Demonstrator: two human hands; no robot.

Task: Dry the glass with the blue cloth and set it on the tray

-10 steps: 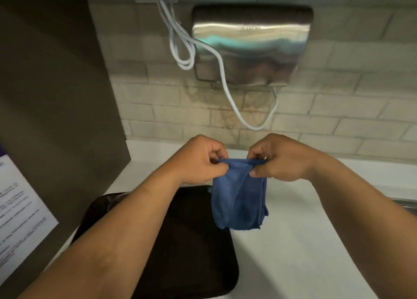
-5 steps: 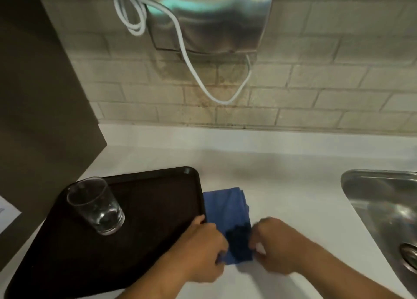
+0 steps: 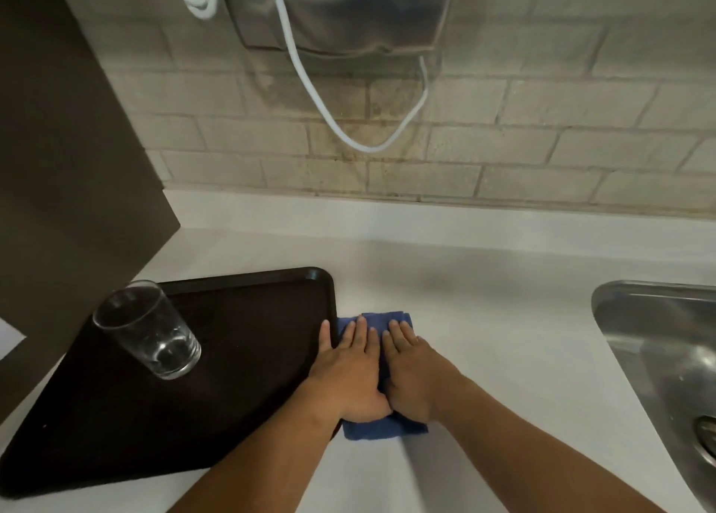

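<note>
both hands lie flat, side by side, on the folded blue cloth (image 3: 387, 429), which rests on the smooth pale worktop (image 3: 484, 319) just beside the tray's right edge. the left hand (image 3: 348, 369) has its fingers (image 3: 360, 334) straight and slightly spread, gripping nothing, its outermost finger over the tray rim. the right hand (image 3: 412, 377) presses palm down, fingers extended, close together. the soft cloth shows only past the fingertips and below the wrists. the glass (image 3: 149, 330), a clear straight-sided tumbler, stands upright on the tray (image 3: 240, 357), a dark matte rectangle with rounded corners. a steel sink (image 3: 658, 350) lies at right; a white cable (image 3: 348, 133) loops on the brick wall.
</note>
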